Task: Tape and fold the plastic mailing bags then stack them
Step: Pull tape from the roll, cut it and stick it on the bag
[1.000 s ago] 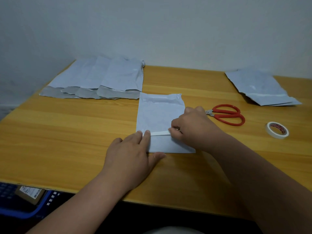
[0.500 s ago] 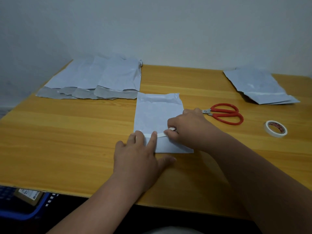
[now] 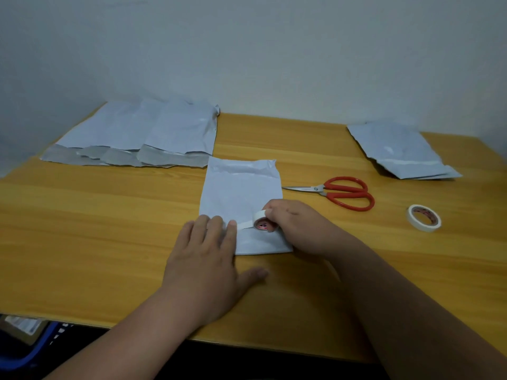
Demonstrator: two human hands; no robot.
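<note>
A thin, crinkled pale plastic bag [image 3: 238, 193] lies flat in the middle of the smooth wooden table [image 3: 96, 229], its near end folded over. The left hand [image 3: 208, 259] lies on the bag's near left corner with straight fingers, pressing down the end of a white tape strip [image 3: 244, 224]. The right hand [image 3: 296, 226] pinches a small tape roll [image 3: 262, 220] that stands on the bag, and the strip runs from it to the left fingers.

Red-handled scissors [image 3: 340, 192] and a second roll [image 3: 424, 217] lie to the right, well apart from the bag. Overlapping bags [image 3: 137, 135] fill the far left corner, and a stack [image 3: 403, 150] sits far right. The wood on the left and along the near edge is free.

Half a second ago the right hand was further right on the strip; now the strip looks shorter and the roll is visible.
</note>
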